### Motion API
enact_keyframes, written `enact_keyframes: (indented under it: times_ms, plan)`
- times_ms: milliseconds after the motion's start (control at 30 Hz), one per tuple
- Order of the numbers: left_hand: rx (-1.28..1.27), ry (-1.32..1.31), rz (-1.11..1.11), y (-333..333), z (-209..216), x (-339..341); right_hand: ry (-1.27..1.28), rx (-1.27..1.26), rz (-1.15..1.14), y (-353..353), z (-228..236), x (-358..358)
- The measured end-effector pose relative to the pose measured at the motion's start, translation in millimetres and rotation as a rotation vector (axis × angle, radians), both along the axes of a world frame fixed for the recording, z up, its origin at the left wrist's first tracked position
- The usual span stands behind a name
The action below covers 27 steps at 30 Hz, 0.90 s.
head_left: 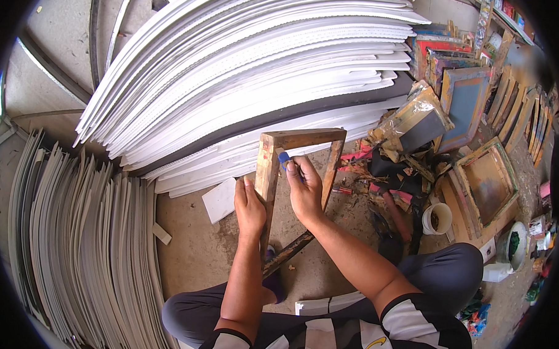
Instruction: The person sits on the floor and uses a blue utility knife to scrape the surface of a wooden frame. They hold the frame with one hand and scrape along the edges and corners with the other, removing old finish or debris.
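Observation:
An empty wooden frame (302,138), worn and stained, is held tilted up in front of me. My left hand (249,209) grips its left bar from the outside, thumb pointing up along the wood. Inside the opening, my right hand (306,192) is closed around a small blue hand tool (284,157). The tool's blue end is close to the inner side of the left bar; I cannot tell whether it touches. My fingers hide most of it, so its kind is unclear. The frame's lower bar reaches down between my legs.
White sheets (246,56) are stacked ahead, and grey-white sheets (93,229) stand at left. Paint-stained frames (485,182) lean at right, near a white bucket (437,218) and a pile of scraps (396,172). A white piece (220,200) lies on the floor.

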State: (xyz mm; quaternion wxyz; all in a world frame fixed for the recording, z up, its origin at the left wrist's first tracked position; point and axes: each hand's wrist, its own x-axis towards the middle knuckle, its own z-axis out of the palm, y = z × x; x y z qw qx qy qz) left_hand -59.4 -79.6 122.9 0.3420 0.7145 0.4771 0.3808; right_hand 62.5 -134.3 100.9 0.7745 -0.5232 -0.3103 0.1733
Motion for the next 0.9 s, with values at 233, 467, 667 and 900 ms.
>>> enact_keyframes:
  times_ms: [233, 467, 667, 900]
  plan:
    - [-0.042, 0.001, -0.001, -2.1, 3.1, 0.3, -0.075, -0.04, -0.084, -8.1, 16.5, -2.0]
    - [-0.05, 0.029, -0.012, -2.0, 2.3, 0.6, -0.059, -0.035, -0.141, -9.1, 6.3, -1.9]
    - [-0.06, 0.033, 0.027, 3.7, -10.4, -2.7, -0.083, -0.088, -0.133, -11.7, 8.7, -2.8]
    - [-0.089, 0.024, 0.004, 1.8, -4.8, -2.7, -0.128, -0.102, -0.19, -12.1, 13.2, -3.6]
